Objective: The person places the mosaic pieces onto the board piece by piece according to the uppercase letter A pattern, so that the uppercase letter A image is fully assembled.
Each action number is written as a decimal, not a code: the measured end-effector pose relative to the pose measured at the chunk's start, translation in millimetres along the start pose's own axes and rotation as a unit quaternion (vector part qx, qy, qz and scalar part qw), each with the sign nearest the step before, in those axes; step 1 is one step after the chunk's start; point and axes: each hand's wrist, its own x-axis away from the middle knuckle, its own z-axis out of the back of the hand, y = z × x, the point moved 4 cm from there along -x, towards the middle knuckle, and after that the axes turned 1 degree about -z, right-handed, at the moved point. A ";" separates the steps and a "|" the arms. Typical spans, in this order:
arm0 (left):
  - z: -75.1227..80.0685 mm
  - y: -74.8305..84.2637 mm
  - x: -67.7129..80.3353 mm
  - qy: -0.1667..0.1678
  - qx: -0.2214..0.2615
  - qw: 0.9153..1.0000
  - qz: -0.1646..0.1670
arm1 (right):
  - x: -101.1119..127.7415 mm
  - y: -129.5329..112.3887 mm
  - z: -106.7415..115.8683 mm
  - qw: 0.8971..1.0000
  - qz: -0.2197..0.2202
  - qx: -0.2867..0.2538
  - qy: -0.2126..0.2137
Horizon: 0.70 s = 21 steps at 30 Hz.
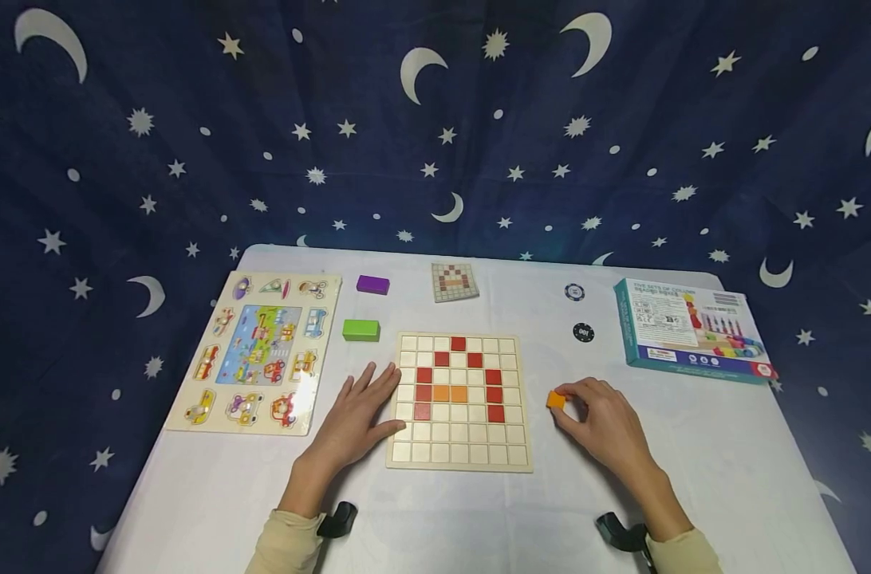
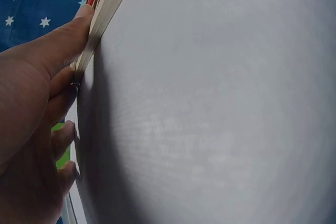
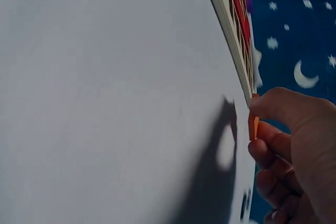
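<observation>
A wooden grid board [image 1: 459, 454] lies at the middle of the table, with several red tiles [image 1: 494, 395] and two orange tiles [image 1: 459, 395] set in its squares. My left hand [image 1: 352, 418] rests at the board's left edge, fingers extended, thumb and fingertips on the rim. Right of the board, my right hand [image 1: 608, 418] pinches an orange tile [image 1: 556, 399] between thumb and fingers. In the right wrist view the same orange tile [image 3: 253, 124] shows edge-on, held over the white tabletop.
Behind the board lies a small pattern card [image 1: 454, 283]. A purple block [image 1: 373, 285] and green block [image 1: 361, 330] are at its back left, near a picture puzzle [image 1: 321, 319]. Two round chips [image 1: 575, 292] and a boxed toy set [image 1: 694, 328] lie to the right.
</observation>
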 end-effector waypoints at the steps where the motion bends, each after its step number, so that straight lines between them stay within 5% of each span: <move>1: 0.0 -0.4 0.1 0.000 -0.001 1.000 0.001 | -3.4 -6.0 -3.7 1.000 0.007 -0.006 -0.002; 12: -0.7 -1.9 0.2 -0.003 0.000 1.000 -0.001 | -32.7 -81.0 -37.9 0.994 0.099 -0.034 -0.041; 21: 0.5 0.4 1.3 0.001 -0.001 1.000 -0.002 | -35.5 -94.9 -44.3 0.989 0.142 -0.014 -0.050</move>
